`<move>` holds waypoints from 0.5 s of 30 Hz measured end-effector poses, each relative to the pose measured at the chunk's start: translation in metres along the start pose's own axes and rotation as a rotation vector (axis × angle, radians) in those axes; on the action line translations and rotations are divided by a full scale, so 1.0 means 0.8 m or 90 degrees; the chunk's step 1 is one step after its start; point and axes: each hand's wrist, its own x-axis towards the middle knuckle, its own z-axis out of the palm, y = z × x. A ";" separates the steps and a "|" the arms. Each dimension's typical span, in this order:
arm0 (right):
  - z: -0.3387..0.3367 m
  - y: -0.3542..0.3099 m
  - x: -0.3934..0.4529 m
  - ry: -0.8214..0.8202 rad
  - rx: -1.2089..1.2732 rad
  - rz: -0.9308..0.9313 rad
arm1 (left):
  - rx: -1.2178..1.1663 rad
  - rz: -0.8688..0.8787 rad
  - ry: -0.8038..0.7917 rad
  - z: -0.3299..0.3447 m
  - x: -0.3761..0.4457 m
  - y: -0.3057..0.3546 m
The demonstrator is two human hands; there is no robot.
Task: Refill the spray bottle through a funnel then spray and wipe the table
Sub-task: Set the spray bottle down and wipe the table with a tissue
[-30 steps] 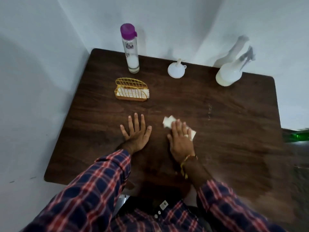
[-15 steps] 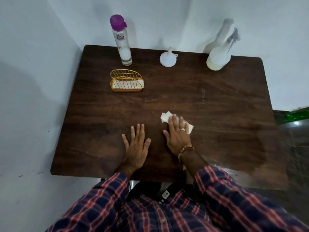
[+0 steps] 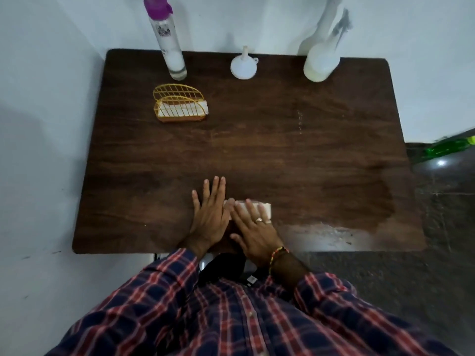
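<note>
On the dark wooden table [image 3: 257,150] stand 2 bottles, 1 white funnel [image 3: 243,66] and 1 gold wire napkin holder [image 3: 180,104]. The white spray bottle [image 3: 321,62] is at the far right edge; the purple-capped bottle [image 3: 168,39] has a label too blurred to read. Near the front edge, the right hand [image 3: 254,232] presses 1 white tissue [image 3: 259,208] with straight fingers (2 rings show). The left hand [image 3: 210,214] lies flat, fingers spread, holding nothing.

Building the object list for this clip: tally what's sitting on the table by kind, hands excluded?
Bottles: 2: clear tall bottle with purple cap, white translucent spray bottle
Funnels: 1: white plastic funnel
Holders: 1: gold wire napkin holder
Wipes: 1: white folded tissue under the right hand
Total: 5
</note>
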 end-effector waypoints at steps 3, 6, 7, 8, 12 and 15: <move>0.018 0.019 -0.034 -0.023 -0.041 -0.093 | 0.016 0.011 0.002 0.005 0.004 0.007; 0.007 0.063 -0.041 0.020 -0.005 0.089 | 0.040 0.018 -0.006 0.008 0.002 0.008; -0.002 0.074 -0.031 0.034 0.019 0.168 | 0.044 0.015 -0.008 0.008 0.002 0.010; -0.009 0.078 -0.015 0.050 0.037 0.217 | 0.043 0.007 -0.007 0.008 0.004 0.012; -0.018 0.042 0.023 0.037 0.017 0.066 | 0.022 -0.043 0.000 -0.001 0.027 0.024; -0.008 0.044 -0.007 0.010 -0.024 -0.058 | 0.011 -0.075 0.022 -0.020 0.050 0.024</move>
